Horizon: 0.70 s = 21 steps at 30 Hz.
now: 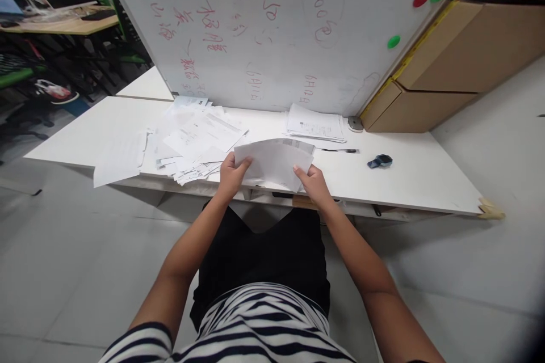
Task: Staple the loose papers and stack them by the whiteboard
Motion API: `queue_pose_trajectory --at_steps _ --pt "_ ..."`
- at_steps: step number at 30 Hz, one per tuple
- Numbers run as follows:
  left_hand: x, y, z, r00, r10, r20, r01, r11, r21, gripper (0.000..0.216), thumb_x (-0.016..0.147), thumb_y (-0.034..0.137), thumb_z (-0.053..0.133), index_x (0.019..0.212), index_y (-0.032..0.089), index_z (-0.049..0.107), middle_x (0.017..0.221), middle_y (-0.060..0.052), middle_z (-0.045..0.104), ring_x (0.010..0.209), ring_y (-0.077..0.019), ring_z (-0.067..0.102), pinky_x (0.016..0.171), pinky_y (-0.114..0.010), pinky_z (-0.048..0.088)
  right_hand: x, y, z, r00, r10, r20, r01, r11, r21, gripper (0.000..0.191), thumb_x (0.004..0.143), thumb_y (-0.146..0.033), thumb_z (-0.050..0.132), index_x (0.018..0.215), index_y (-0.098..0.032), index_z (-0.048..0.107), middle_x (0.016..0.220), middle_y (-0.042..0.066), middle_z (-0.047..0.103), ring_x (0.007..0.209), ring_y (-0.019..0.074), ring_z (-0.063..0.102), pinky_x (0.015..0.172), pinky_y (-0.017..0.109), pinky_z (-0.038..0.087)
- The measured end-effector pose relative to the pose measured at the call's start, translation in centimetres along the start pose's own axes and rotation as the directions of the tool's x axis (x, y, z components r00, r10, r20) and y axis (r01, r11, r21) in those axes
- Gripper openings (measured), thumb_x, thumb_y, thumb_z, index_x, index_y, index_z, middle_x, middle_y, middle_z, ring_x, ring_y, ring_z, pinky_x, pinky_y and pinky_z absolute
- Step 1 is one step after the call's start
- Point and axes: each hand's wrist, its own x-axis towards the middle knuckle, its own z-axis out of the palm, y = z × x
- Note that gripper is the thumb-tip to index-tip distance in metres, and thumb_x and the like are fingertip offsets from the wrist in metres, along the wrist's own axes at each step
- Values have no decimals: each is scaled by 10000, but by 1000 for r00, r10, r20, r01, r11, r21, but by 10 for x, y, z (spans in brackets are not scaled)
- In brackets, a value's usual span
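A folded bundle of white paper sheets (275, 160) is held up just above the near edge of the white table (417, 181). My left hand (231, 174) grips its left edge, thumb on top. My right hand (314, 181) grips its lower right corner, fingers closed on the sheets. To the left of my hands lies a loose, spread pile of printed papers (193, 139). A neater stack of papers (315, 123) rests at the back of the table, right of centre.
A whiteboard (264, 28) with red writing and coloured magnets stands behind the table. A black pen (340, 151) and a small blue-black stapler (380, 161) lie to the right. Cardboard boxes (443, 68) sit at the back right. One sheet (121, 156) overhangs the left front edge.
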Motion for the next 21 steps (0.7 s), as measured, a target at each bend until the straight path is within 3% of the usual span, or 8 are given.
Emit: queue_pose_trajectory --at_steps 4,8,12,16,21 --pt "-1 -4 3 995 96 29 -98 993 67 345 737 445 720 765 180 502 874 -19 613 800 -129 572 751 -259 456 3 1 4 998 47 -27 -48 999 -14 463 773 -510 644 1002 -110 687 1030 119 715 989 278 640 853 386 476" --pt "-4 1 4 991 91 94 -108 973 205 337 808 502 631 854 196 498 734 19 531 656 -116 497 634 -240 413 2 -1 5 999 -15 -37 15 1000 3 471 806 -520 601 1042 -120 680 1050 102 711 1011 266 631 894 392 467" --pt "-8 -2 3 974 78 214 -151 923 354 373 867 543 513 949 185 577 814 -25 598 742 -165 541 670 -274 420 -2 3 3 996 -32 82 41 993 -109 477 821 -494 593 1150 -152 644 1159 93 674 1087 265 603 951 400 449" --pt "-13 -14 2 967 14 254 -132 881 455 442 886 576 438 778 171 576 754 -36 601 714 -173 528 608 -272 403 -6 10 3 998 6 64 9 974 -224 467 839 -503 559 1138 -156 652 1157 107 674 1100 280 601 958 413 450" --pt "-18 -15 3 965 42 258 -168 856 489 457 898 573 415 659 187 473 647 -9 503 623 -139 449 542 -256 356 -7 9 0 1000 -21 18 25 964 -266 460 858 -501 527 1122 -147 657 1129 113 687 1109 275 602 962 398 449"
